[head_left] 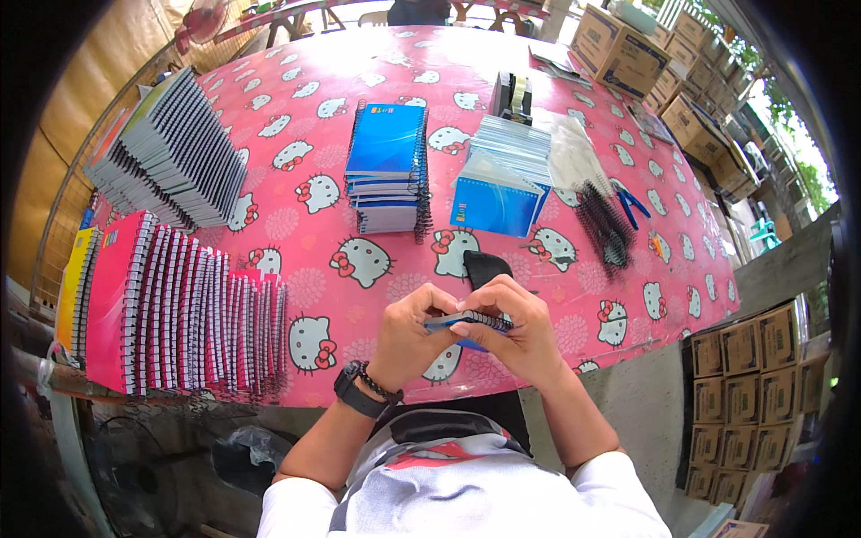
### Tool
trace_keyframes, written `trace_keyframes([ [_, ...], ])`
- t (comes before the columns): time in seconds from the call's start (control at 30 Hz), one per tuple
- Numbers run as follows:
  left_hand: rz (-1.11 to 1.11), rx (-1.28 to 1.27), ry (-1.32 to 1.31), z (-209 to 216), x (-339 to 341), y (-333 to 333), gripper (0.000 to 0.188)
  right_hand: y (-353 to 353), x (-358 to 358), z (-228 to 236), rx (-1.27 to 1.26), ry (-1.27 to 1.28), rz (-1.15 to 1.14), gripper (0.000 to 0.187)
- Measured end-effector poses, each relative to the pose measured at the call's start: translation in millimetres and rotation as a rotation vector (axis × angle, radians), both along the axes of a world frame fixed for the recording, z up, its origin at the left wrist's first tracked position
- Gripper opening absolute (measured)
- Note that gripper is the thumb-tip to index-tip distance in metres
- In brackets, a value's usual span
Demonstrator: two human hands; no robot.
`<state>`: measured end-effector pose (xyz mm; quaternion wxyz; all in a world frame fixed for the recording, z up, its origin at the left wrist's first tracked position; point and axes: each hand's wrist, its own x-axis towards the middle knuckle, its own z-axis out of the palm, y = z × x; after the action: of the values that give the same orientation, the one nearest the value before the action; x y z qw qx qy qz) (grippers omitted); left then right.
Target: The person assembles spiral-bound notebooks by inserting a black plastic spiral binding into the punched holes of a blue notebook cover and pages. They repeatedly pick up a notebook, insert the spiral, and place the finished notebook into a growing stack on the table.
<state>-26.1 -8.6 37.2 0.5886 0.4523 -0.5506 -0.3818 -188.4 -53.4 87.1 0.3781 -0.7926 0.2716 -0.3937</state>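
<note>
Over the table's near edge, both my hands hold a small blue notebook [470, 344] with a black spiral coil along its upper edge. My left hand [402, 334] pinches its left end; a dark watch and a beaded bracelet are on that wrist. My right hand [522, 334] grips the coil end between thumb and fingers. Just beyond the fingers lies a black object [485, 265] whose kind I cannot make out. Ahead are a stack of coil-bound blue notebooks [387, 139] and, right of it, a pile of punched blue-covered booklets [495, 204] with no coils showing.
Loose black coils [603, 222] lie at right beside blue-handled pliers [631, 204]. A tape dispenser [513, 97] stands farther back. Pink spiral notebooks [121, 309] and a tall notebook stack [175, 148] fill the left side. Cardboard boxes [619, 49] stand at the far right.
</note>
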Motion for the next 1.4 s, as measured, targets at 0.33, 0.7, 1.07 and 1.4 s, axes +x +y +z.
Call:
trace_keyframes([
  [0.33,-0.062,0.045,0.055,11,4,1,0.027,-3,-3,1,-0.087,0.058,-0.015,0.023],
  [0.7,0.475,-0.286,0.216,55,52,-52,0.032,-43,7,32,-0.477,-0.046,-0.335,0.059],
  [1.07,0.799,-0.099,-0.643,33,99,-119,0.052,-171,-6,-55,-0.609,0.527,-0.725,0.045],
  [1.4,0.629,-0.486,-0.525,49,29,-47,0.045,-155,-32,-39,-0.418,0.226,-0.469,0.018],
])
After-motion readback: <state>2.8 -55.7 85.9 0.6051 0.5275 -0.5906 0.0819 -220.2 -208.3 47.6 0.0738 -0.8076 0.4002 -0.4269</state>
